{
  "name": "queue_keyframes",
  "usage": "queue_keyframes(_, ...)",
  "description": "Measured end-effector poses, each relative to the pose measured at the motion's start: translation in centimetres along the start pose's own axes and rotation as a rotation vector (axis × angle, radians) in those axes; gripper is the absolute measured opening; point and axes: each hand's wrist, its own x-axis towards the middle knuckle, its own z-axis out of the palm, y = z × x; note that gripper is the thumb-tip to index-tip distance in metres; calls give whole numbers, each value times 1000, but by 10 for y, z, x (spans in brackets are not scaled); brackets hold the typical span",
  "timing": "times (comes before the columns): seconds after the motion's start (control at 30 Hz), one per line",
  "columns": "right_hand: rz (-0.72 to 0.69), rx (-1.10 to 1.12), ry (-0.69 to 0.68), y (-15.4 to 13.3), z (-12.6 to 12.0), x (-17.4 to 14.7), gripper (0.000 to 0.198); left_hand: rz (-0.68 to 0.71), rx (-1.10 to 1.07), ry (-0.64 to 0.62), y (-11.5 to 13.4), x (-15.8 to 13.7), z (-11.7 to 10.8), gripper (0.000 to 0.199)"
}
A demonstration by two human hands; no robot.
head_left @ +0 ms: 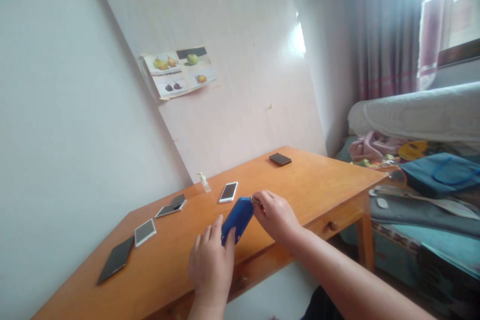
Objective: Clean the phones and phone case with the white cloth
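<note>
Head camera: I grasp a blue case [239, 216] above a wooden table [318, 185], near its front edge, my left hand [213, 257] around the lower end, thumb on its face, while my right hand [275, 214] pinches a small part [253, 200], too indistinct to name, at the upper tip. Taking the case as the dial's centre, a white phone [228, 192] lies just beyond at 11 o'clock; a pump bottle [204, 183] stands between 10 and 11. Two overlapping devices [165, 210] and a white-edged device [145, 232] lie around 9, a black device [117, 260] between 8 and 9. One dark flat item [280, 159] rests between 1 and 2; fruit pictures [180, 72] hang on the wall [243, 95] toward 11.
</note>
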Motion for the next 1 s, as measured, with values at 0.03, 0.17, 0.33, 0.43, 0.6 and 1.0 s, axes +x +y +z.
queue_keyframes(0.03, -9, -3, 3, -1, -1, 0, 13, 25, 52, -10, 2, 2, -6, 43)
queue_keyframes(0.17, -44, 18, 5, -11, -2, -2, 12, 63, 15, 1, 13, 11, -25, 34)
queue_keyframes(0.33, -130, 240, -39, -28, -7, -5, 18, 69, -212, 95, 22, 16, -37, 23)
queue_keyframes(0.43, -18, 499, -79, -32, -10, -7, 21, 48, -275, 124, 17, 12, -37, 21)
queue_keyframes(0.6, 262, 731, -74, -30, -2, -12, 25, 40, -313, 161, 10, -2, -31, 20)
queue_keyframes(1.0, 98, 632, -83, -59, -1, -24, 14, 99, -310, 178, 11, -11, -28, 17)
